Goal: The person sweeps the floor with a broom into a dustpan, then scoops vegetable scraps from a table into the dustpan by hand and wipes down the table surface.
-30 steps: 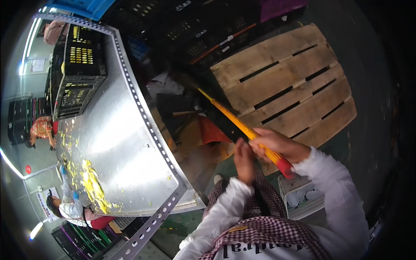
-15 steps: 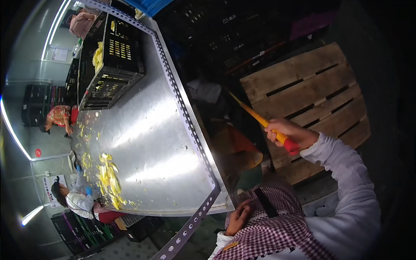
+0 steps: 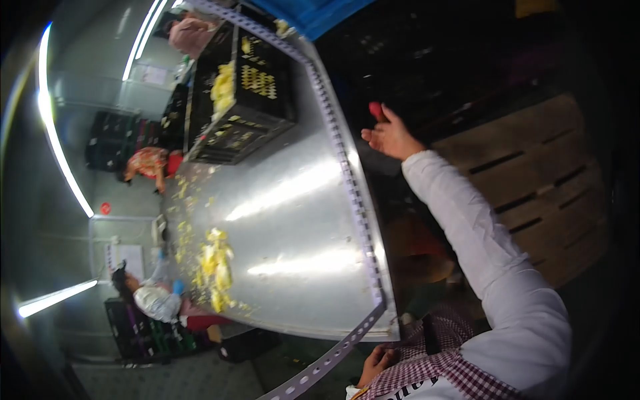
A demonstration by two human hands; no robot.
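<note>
My right hand [image 3: 393,137] is stretched out beyond the table's edge, beside the dark stacked crates. It is blurred, with the red end [image 3: 377,112] of a yellow-handled tool showing by the thumb. The hand hides the rest of the tool, and its kind is unclear. Low in front of the checked apron [image 3: 427,363], my left hand [image 3: 378,363] has its fingers curled, with nothing visible in them. The metal table [image 3: 293,220] lies beside me, with a heap of yellow leaves [image 3: 215,270] and scattered scraps on it.
A black crate [image 3: 257,113] with yellow leaves stands on the table. A perforated strip [image 3: 343,150] runs along the edge. Wooden pallet [image 3: 533,180] boards lie beyond my right arm. Several people are across the table, one person [image 3: 157,300] in blue gloves.
My right hand has swung away from my body toward the dark crates, carrying the tool. Its yellow handle was visible before. The view has shifted, and my left hand stays by the apron.
</note>
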